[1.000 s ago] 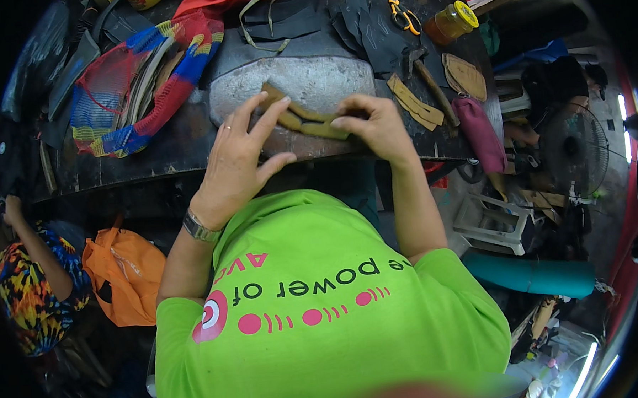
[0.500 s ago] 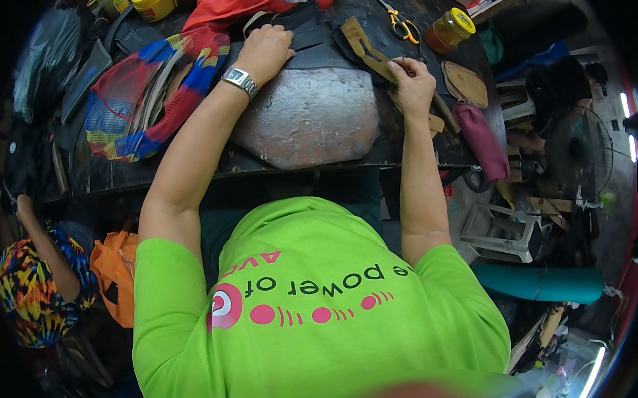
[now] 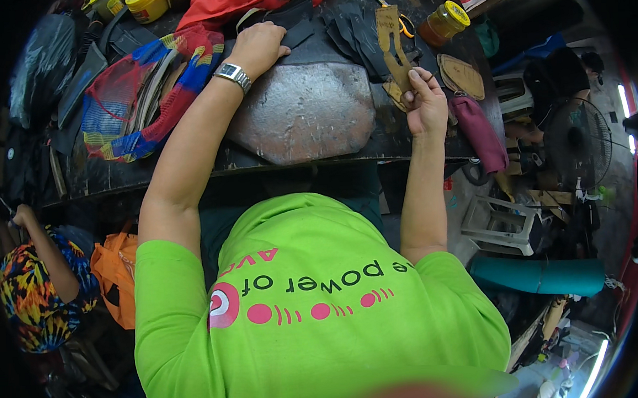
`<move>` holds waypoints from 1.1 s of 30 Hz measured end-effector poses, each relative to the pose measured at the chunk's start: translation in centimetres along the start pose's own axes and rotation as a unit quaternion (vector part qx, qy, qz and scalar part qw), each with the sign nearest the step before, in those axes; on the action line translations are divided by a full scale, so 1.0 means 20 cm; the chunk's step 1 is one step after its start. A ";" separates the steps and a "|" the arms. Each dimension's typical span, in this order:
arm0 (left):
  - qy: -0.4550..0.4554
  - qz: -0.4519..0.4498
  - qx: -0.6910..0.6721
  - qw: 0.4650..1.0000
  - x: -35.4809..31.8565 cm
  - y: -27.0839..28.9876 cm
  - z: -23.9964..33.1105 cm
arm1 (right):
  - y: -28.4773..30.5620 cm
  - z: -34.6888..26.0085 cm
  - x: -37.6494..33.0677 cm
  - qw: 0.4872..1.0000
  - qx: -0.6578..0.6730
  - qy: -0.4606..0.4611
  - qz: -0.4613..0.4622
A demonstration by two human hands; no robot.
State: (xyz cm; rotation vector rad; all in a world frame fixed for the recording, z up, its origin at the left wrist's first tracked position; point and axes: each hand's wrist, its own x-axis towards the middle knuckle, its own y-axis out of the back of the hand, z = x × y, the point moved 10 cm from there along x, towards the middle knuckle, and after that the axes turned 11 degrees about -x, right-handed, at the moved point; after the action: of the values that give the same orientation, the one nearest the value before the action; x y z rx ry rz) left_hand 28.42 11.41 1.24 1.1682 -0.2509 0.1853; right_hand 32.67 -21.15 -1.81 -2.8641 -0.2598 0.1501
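My right hand [image 3: 426, 103] pinches the lower end of a brown pattern template [image 3: 389, 43] with a long slot, holding it upright over the right side of the worktable. Beside it lies a fan of black cut strips [image 3: 352, 35]. At the table's far middle, my left hand [image 3: 259, 49] is closed over flat black pieces [image 3: 297, 30]; its fingertips are partly hidden. A worn grey slab [image 3: 308, 114] sits between my forearms. Behind the template, orange-handled scissors [image 3: 406, 28] are partly covered.
A yellow-lidded jar [image 3: 445, 24], rounded brown templates [image 3: 462, 77] and a maroon pouch [image 3: 478, 135] lie on the right. On the left is a colourful mesh bag [image 3: 154, 92]. Red cloth [image 3: 218, 5] lies at the back. Another person's arm [image 3: 51, 253] shows at far left.
My right hand has moved slightly right, and the template has turned from slanting to nearly upright, uncovering more of the black strips. My left hand stays over the black pieces.
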 end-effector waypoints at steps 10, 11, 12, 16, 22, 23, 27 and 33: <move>0.025 0.136 -0.284 0.949 -0.08 0.27 0.02 | 0.02 -0.10 -0.06 0.996 0.086 0.019 -0.024; 0.003 0.131 -0.320 0.938 -0.10 0.30 0.07 | 0.02 -0.10 -0.07 0.995 0.095 0.016 -0.020; -0.034 0.133 -0.359 0.923 -0.13 0.35 0.14 | 0.00 -0.11 -0.07 0.994 0.100 0.021 -0.033; -0.171 -0.047 -0.361 0.916 -0.33 0.23 0.48 | -0.06 -0.12 -0.08 0.994 0.099 0.017 -0.042; -0.191 0.069 -0.129 0.971 -0.57 0.23 0.48 | -0.23 -0.11 -0.13 0.991 0.065 0.006 -0.117; -0.169 0.113 -0.115 0.972 -0.61 0.28 0.44 | -0.23 -0.11 -0.13 0.993 0.052 0.004 -0.105; 0.015 0.165 -0.247 0.955 -0.76 0.39 0.15 | -0.26 -0.08 -0.15 0.995 0.005 -0.018 -0.094; 0.039 0.147 -0.229 0.961 -0.90 0.39 0.13 | -0.50 0.03 -0.29 0.957 -0.190 -0.026 -0.218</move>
State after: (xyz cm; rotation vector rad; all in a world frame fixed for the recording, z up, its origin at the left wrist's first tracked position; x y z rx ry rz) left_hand 8.88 11.78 3.89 0.6580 -0.3752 0.4122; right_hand 25.23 -12.52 0.73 -3.0830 -1.0224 0.0960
